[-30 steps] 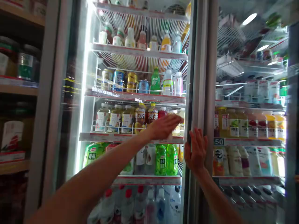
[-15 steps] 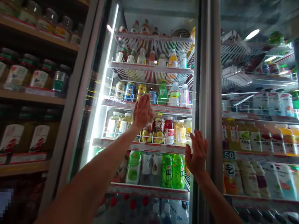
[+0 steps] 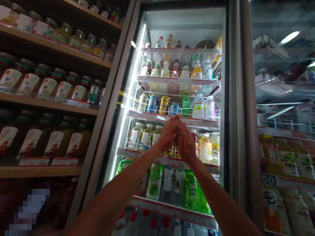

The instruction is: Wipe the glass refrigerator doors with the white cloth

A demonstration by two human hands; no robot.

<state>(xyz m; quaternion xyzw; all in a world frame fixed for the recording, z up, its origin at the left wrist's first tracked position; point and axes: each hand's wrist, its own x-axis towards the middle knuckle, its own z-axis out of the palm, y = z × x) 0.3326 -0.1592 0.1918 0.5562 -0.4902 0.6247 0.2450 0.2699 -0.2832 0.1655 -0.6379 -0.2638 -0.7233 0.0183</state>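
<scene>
My left hand and my right hand meet in front of a tall glass-fronted drinks fridge. The fingers of both are closed together and touch at the tips. A small pale, crumpled wipe shows at the fingertips; most of it is hidden, and its exact material is unclear. Behind the hands, a shelf holds juice bottles. Above it stand a gold can, a blue can and a green bottle. Green drink bottles fill the shelf below.
Wooden shelves with rows of labelled jars rise on the left. To the right, beyond the metal frame, another fridge section holds bottles and a "50" tag. A bright light strip runs down the left inside edge.
My right hand has moved left from the fridge frame, its spread fingers closing against my left hand. The left hand is lower in the fridge, and the view has shifted left.
</scene>
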